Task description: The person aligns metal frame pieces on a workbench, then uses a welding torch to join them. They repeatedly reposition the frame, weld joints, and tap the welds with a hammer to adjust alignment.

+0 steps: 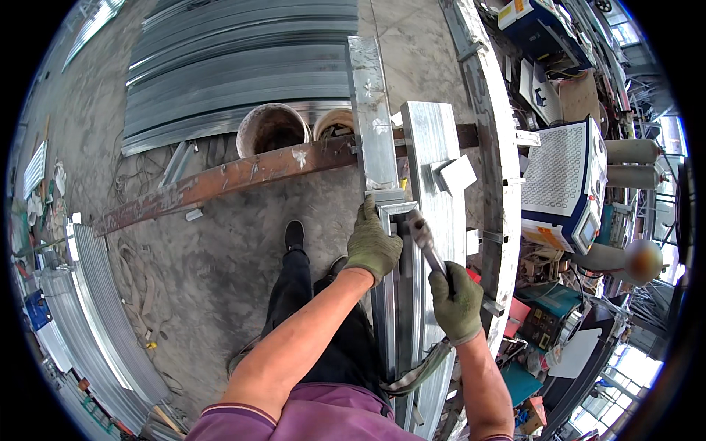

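My right hand, in a green work glove, is wrapped round the handle of a hammer. The hammer's worn metal head is over the end of a long grooved metal profile. My left hand, gloved alike, grips the profile's left edge near that end, its fingers partly hidden. Just beyond it, a flat galvanized steel tube stretches away from me. A wider steel tube lies to the right, with a small white square plate on it.
A rusty beam crosses under the tubes. Two buckets, a larger one and a smaller one, stand beyond it by stacked metal sheets. At right are a long steel rail and a white-and-blue machine. More profiles lie left.
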{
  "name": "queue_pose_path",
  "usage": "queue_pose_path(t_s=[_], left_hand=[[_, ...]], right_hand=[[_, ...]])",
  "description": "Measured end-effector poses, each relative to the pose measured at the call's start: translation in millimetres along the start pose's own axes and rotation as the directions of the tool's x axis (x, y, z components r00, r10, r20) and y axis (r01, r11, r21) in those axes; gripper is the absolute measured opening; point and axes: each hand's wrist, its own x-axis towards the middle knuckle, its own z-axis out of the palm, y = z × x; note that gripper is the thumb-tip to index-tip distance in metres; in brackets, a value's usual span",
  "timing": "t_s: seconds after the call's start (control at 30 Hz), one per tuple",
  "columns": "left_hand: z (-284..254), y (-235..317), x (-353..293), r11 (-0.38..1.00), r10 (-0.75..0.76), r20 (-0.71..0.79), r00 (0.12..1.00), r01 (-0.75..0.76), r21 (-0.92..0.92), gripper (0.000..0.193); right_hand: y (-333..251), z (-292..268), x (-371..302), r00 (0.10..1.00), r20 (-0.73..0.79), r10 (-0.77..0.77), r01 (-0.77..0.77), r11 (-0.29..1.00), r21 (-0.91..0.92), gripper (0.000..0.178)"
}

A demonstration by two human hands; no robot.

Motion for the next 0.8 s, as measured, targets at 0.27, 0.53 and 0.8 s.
queue_pose_path(t_s=[0.27, 0.53, 0.8], left_hand=[[-3.1, 11.7, -1.7, 1.0, -0.014, -0.017, 1.0, 0.014, -0.022, 0.091], [15.5, -8.8, 5.0, 0.982, -0.023, -0.028, 0.999, 0.018, -0.189, 0.088], [16.0, -4.3, -6.4, 0.996, 0.092, -0.129, 0.987, -0.089, 0.031, 0.094]], right_hand=[[9.9, -14.4, 16.0, 0.998, 0.026, 0.06, -0.049, 0.942, -0.331, 0.031], [-21.2, -21.2, -7.7, 0.987, -0.008, -0.163, 0.16, 0.972, -0.17, 0.027], [-6.1, -4.3, 5.8, 0.997, 0.076, -0.012, 0.038, 0.938, -0.344, 0.035]])
